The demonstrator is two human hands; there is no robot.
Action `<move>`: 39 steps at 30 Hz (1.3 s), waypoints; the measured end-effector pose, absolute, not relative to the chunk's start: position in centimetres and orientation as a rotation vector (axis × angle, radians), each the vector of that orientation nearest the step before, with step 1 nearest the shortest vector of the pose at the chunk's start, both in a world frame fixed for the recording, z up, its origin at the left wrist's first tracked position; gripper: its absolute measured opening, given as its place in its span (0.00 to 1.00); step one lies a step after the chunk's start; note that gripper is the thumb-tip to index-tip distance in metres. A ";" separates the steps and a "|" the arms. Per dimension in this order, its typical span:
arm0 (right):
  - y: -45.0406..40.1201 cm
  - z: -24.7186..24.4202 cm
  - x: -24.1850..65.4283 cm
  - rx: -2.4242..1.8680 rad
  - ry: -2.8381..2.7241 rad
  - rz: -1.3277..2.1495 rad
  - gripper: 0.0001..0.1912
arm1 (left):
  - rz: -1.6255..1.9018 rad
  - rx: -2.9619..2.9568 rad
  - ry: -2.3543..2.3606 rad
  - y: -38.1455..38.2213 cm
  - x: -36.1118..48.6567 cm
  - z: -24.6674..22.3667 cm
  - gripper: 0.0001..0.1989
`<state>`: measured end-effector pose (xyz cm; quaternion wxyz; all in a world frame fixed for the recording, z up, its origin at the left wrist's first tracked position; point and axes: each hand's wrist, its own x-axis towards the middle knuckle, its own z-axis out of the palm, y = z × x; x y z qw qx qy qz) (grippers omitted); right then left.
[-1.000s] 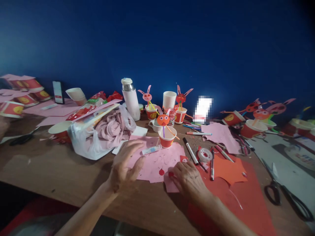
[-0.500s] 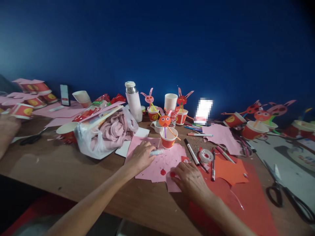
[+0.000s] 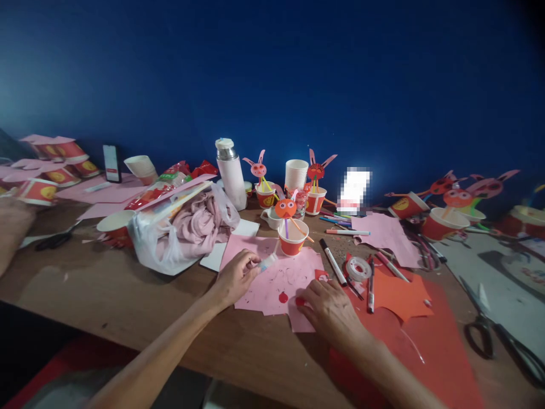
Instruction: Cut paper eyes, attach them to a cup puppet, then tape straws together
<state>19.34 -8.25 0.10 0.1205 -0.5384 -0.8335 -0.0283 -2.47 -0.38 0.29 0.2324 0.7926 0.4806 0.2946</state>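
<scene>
My left hand (image 3: 237, 278) is closed around a small white and light-blue tube (image 3: 268, 262), which looks like a glue stick, just above a pink paper sheet (image 3: 255, 295). At the sheet's right side, my right hand (image 3: 330, 307) has its fingers curled down on a red paper circle (image 3: 300, 301), partly hidden by the fingertips. Another red paper circle (image 3: 283, 297) lies loose on the pink sheet between the hands. Just beyond them stands a red paper cup (image 3: 293, 245) with an orange paper face (image 3: 285, 208) on a purple stem.
Markers (image 3: 333, 262), clear tape (image 3: 358, 268) and orange paper (image 3: 402, 295) lie right, with large scissors (image 3: 481, 324) farther out. A plastic bag (image 3: 157, 250) with pink cloth sits left; a thermos (image 3: 231, 182) stands behind. Another person's hand (image 3: 15, 227) shows at the far left.
My left hand has drawn slightly left and down with the tube, which now tilts upward to the right. My right hand stays almost where it was.
</scene>
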 end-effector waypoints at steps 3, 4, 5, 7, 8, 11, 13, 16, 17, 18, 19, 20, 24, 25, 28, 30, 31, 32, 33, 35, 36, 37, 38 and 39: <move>-8.3 0.1 19.3 -1.564 -2.433 -0.080 0.03 | 0.744 2.256 1.290 -0.7 -2.2 0.1 0.06; -8.3 0.1 19.4 -1.556 -2.432 -0.079 0.03 | 0.719 2.280 1.282 -0.8 -2.1 0.2 0.06; -8.3 0.1 19.4 -1.551 -2.430 -0.080 0.03 | 0.697 2.302 1.278 -0.9 -2.1 0.2 0.07; -8.3 0.1 19.4 -1.548 -2.426 -0.090 0.03 | 0.663 2.335 1.288 -1.1 -2.1 0.4 0.10; -8.3 0.1 19.4 -1.548 -2.425 -0.095 0.03 | 0.648 2.347 1.293 -1.2 -2.2 0.6 0.12; -8.3 0.1 19.4 -1.548 -2.424 -0.112 0.03 | 0.614 2.370 1.298 -1.2 -2.6 1.1 0.11; -8.3 0.1 19.4 -1.549 -2.425 -0.116 0.03 | 0.617 2.365 1.326 -1.0 -3.1 1.5 0.10; -8.2 0.0 19.4 -1.543 -2.427 -0.121 0.03 | 0.669 2.321 1.430 -0.2 -4.2 2.1 0.09; -8.2 -0.1 19.4 -1.540 -2.427 -0.123 0.03 | 0.690 2.302 1.459 0.1 -4.6 2.3 0.09; -8.2 -0.2 19.5 -1.538 -2.425 -0.126 0.03 | 0.711 2.282 1.478 0.4 -4.9 2.4 0.09; -8.2 -0.3 19.5 -1.536 -2.422 -0.128 0.03 | 0.734 2.256 1.491 0.7 -5.1 2.4 0.09; -8.1 -0.3 19.5 -1.535 -2.419 -0.129 0.03 | 0.761 2.225 1.499 0.9 -5.3 2.4 0.09; -8.2 -0.2 19.5 -1.534 -2.417 -0.112 0.03 | 0.897 2.021 1.497 1.4 -5.3 2.3 0.08; -8.3 -0.1 19.5 -1.536 -2.422 -0.101 0.03 | 0.933 1.961 1.472 1.4 -5.1 2.3 0.09; -8.3 0.1 19.5 -1.543 -2.436 -0.080 0.03 | 1.028 1.811 1.350 1.5 -4.5 2.2 0.15; -8.3 0.1 19.5 -1.547 -2.430 -0.076 0.03 | 1.057 1.748 1.272 1.4 -4.1 1.8 0.16; -8.2 0.1 19.5 -1.547 -2.424 -0.073 0.03 | 1.059 1.728 1.243 1.4 -3.9 1.6 0.15; -8.2 0.0 19.5 -1.546 -2.421 -0.072 0.03 | 1.060 1.715 1.223 1.3 -3.8 1.3 0.15; -8.2 -0.1 19.5 -1.545 -2.423 -0.071 0.03 | 1.061 1.709 1.211 1.3 -3.8 1.0 0.13; -8.2 -0.2 19.5 -1.543 -2.433 -0.074 0.03 | 1.063 1.712 1.207 1.2 -3.8 0.4 0.11; -8.2 -0.2 19.5 -1.543 -2.436 -0.077 0.03 | 1.060 1.719 1.211 1.2 -3.9 0.2 0.10; -8.2 -0.2 19.5 -1.544 -2.435 -0.079 0.03 | 1.054 1.728 1.217 1.1 -4.0 0.0 0.09; -8.2 -0.2 19.5 -1.544 -2.430 -0.078 0.03 | 1.045 1.739 1.226 1.1 -4.1 -0.1 0.08; -8.2 -0.2 19.5 -1.543 -2.424 -0.077 0.03 | 1.035 1.751 1.238 1.1 -4.2 0.0 0.08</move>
